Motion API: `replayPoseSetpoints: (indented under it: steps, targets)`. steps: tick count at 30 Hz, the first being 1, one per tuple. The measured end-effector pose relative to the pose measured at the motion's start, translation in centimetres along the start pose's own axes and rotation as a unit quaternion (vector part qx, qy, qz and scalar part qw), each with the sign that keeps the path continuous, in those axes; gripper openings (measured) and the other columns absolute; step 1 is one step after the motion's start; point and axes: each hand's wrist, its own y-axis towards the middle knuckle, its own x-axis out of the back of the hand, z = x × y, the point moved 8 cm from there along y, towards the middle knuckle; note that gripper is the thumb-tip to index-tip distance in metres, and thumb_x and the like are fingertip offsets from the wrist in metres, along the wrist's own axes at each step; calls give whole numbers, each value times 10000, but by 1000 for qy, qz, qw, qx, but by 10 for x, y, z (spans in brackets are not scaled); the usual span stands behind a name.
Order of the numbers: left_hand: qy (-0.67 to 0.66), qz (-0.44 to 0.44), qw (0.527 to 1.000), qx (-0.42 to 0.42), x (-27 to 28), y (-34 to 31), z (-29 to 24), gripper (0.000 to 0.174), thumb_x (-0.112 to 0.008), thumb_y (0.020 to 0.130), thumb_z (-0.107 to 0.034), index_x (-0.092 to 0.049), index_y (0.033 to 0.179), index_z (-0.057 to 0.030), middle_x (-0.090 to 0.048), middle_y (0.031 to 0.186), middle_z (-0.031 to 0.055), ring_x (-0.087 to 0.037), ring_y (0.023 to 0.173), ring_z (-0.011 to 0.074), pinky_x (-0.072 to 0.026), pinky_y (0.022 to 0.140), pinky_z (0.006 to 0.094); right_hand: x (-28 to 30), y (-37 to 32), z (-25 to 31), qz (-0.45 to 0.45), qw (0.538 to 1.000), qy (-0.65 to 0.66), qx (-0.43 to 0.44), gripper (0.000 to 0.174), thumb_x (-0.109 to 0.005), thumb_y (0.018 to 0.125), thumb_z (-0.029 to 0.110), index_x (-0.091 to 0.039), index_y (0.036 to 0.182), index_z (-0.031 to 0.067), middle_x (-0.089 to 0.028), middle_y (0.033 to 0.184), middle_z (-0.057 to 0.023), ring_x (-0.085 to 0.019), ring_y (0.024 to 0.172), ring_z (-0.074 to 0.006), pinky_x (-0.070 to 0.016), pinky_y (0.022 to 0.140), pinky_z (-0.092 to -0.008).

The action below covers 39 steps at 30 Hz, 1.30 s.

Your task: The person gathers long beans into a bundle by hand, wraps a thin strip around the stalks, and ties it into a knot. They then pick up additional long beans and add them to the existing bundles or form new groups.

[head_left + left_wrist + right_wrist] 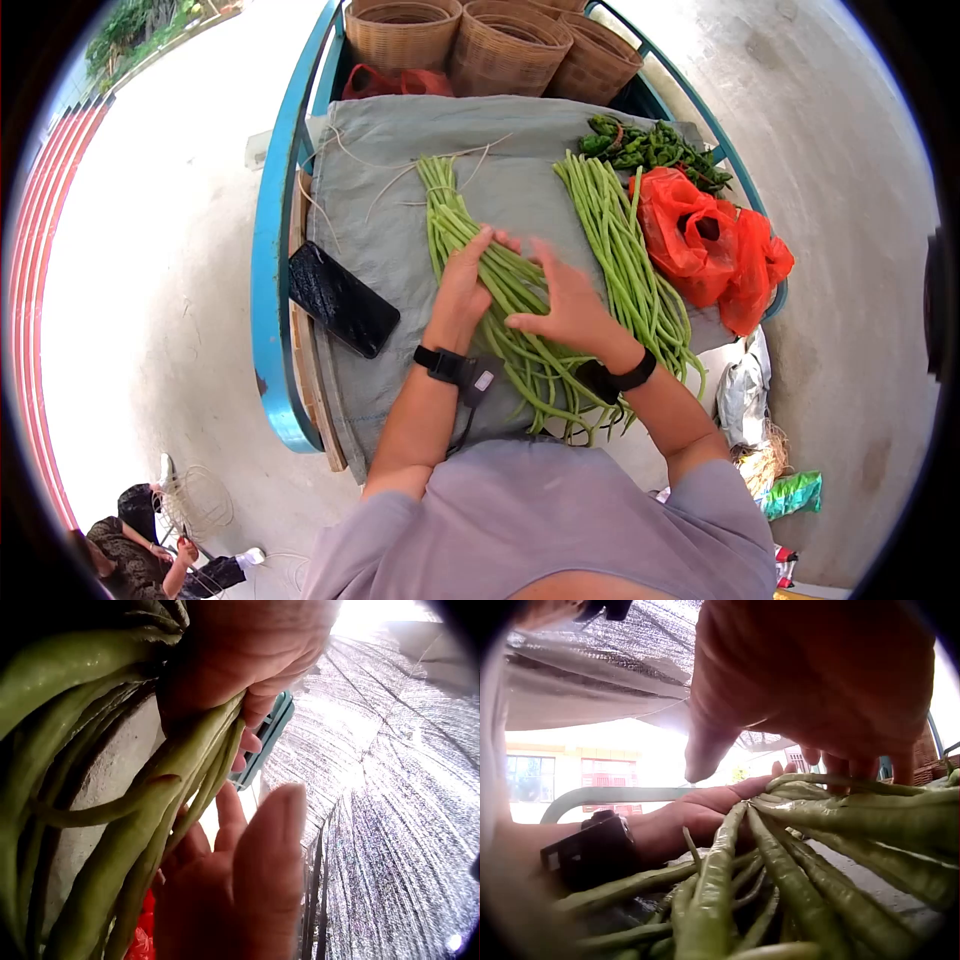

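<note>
A bundle of long green beans (513, 290) lies on the grey cloth in the head view, its upper end near a thin pale string (412, 204). The left hand (464, 285) is curled round the bundle's left side, as the beans (112, 855) in the left wrist view also show. From the right, the right hand (572, 305) is over the same bundle with thumb and fingers spread; its fingertips are blurred. In the right wrist view the right hand (810, 682) arches above the beans (780, 885), with the left hand (686, 817) beyond.
A second bean bundle (625, 260) lies to the right, beside red plastic bags (685, 235) and green peppers (650, 150). A black phone (342, 300) is at the left edge. Wicker baskets (505, 50) stand at the back inside a blue rail (270, 250). Another person (140, 560) sits lower left.
</note>
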Motion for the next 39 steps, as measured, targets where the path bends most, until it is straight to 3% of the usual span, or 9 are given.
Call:
replayPoseSetpoints:
  steps: [3, 7, 13, 16, 25, 29, 32, 35, 39]
  targets:
    - [-6, 74, 997, -4, -7, 3, 0, 81, -576, 936, -159, -539, 914, -90, -577, 804, 24, -592, 792, 201, -516, 770, 379, -12, -1, 2, 56, 995, -76, -38, 978, -702, 703, 313, -158, 1454, 3, -470, 1319, -239, -508, 1163, -369, -376, 982, -433]
    - [17, 123, 991, -56, -24, -7, -8, 281, -598, 927, -185, -503, 1164, -68, -573, 865, 16, -586, 842, 189, -496, 820, 384, -17, -1, -9, 84, 983, 70, -145, 745, -598, 730, 198, -280, 1377, 10, -534, 1190, -244, -519, 1090, -409, -419, 886, -463]
    - [44, 121, 991, -33, -29, -16, -9, 533, -595, 921, -249, -384, 1377, -71, -543, 1261, 105, -502, 1199, 279, -450, 941, 408, -19, 0, -7, 4, 995, 98, -9, 523, -528, 782, 144, -366, 1255, -7, -525, 1108, -273, -518, 1008, -451, -435, 830, -471]
    - [142, 119, 981, -52, -24, -9, -9, 567, -589, 921, -275, -357, 1401, -82, -479, 1354, 120, -418, 1291, 289, -436, 973, 426, -26, -1, -10, 66, 990, 117, -46, 480, -527, 788, 149, -377, 1211, -24, -519, 1095, -277, -517, 985, -458, -430, 827, -473]
    - [-10, 83, 996, 17, -18, -9, -1, 83, -589, 935, -192, -587, 914, -112, -616, 798, -22, -640, 831, 210, -508, 826, 355, -4, 1, -33, 64, 984, 161, -50, 387, -596, 817, 221, -501, 1101, -24, -571, 1055, -226, -553, 975, -401, -455, 817, -441]
    - [5, 107, 994, 23, -16, -8, -1, 87, -596, 926, -187, -585, 923, -101, -611, 856, 16, -617, 800, 202, -528, 744, 362, 59, -7, -89, -99, 957, -242, -128, 325, -628, 827, 286, -556, 1020, 34, -632, 966, -156, -607, 911, -335, -483, 780, -426]
    - [28, 74, 997, 9, -14, -7, -3, 103, -597, 921, -177, -580, 956, -82, -626, 996, 88, -609, 827, 210, -535, 692, 345, 43, -19, -149, 14, 915, -326, -238, 294, -670, 798, 244, -543, 989, 60, -610, 887, -105, -595, 864, -332, -474, 727, -445]
    - [24, 55, 998, 18, -14, -6, -2, 184, -591, 920, -169, -546, 1063, -63, -599, 1149, 171, -611, 914, 236, -540, 681, 332, 39, -24, -156, -2, 930, -304, -204, 261, -668, 786, 211, -546, 962, 61, -613, 895, -117, -588, 852, -332, -467, 707, -432]
    - [32, 49, 997, 47, -8, -4, 2, 361, -584, 924, -170, -457, 1239, -47, -543, 1250, 226, -591, 1061, 289, -547, 737, 341, 64, -31, -116, -150, 967, -68, -195, 231, -662, 801, 139, -552, 980, 42, -588, 849, -86, -576, 768, -226, -457, 674, -352]
